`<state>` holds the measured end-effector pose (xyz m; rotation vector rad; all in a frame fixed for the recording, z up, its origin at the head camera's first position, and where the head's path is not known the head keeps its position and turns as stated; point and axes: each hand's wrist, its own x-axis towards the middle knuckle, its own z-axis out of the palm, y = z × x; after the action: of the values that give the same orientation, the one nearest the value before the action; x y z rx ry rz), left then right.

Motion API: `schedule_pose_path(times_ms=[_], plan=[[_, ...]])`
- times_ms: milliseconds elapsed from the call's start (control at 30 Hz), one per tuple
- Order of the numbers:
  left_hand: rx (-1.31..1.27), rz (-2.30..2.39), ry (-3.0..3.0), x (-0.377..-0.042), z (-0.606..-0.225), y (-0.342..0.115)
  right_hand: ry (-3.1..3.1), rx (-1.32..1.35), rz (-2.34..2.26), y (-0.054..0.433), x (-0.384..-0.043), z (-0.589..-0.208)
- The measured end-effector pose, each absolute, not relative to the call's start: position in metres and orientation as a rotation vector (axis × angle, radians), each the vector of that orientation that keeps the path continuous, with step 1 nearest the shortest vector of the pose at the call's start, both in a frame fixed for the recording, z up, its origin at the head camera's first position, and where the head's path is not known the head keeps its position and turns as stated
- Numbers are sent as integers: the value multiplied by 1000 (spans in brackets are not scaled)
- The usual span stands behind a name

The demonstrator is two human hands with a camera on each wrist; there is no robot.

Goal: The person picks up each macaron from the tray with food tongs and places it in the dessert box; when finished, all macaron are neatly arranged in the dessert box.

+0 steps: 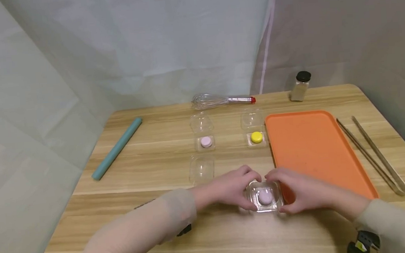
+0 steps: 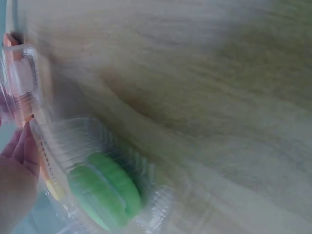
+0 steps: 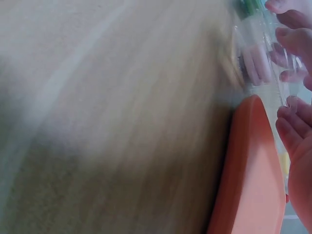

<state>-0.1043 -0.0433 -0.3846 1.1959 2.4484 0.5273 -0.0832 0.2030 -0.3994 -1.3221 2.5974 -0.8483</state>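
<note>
In the head view, both hands hold a small clear plastic box point(image 1: 253, 196) with a lilac macaron point(image 1: 265, 197) inside, at the tray's near left corner. My left hand point(image 1: 232, 189) grips its left side between thumb and fingers; my right hand point(image 1: 298, 190) has thumb and fingers at its right side. Whether the lid is fastened I cannot tell. A green macaron point(image 2: 105, 191) sits in another clear box point(image 2: 73, 131) near the left wrist; the left arm hides it in the head view, where only its raised lid point(image 1: 201, 169) shows.
Open clear boxes hold a pale pink macaron point(image 1: 206, 142) and a yellow macaron point(image 1: 256, 137). An orange tray point(image 1: 309, 146) lies right, with metal tongs point(image 1: 377, 153) beyond. A whisk point(image 1: 222, 100) and black-capped jar point(image 1: 300, 86) stand behind; a teal rod point(image 1: 117, 149) lies left.
</note>
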Motion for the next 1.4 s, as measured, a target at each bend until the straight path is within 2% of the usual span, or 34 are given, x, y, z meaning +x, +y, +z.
schedule_pose_path(times_ms=[267, 600, 1400], plan=[[1264, 439, 2446, -104, -387, -43, 2617, -1468, -767, 203, -81, -404], [1211, 408, 2500, -113, -385, -41, 2714, -1412, -690, 200, -87, -404], [1331, 274, 2533, -115, -382, -41, 2696, -1332, -735, 204, -92, -409]])
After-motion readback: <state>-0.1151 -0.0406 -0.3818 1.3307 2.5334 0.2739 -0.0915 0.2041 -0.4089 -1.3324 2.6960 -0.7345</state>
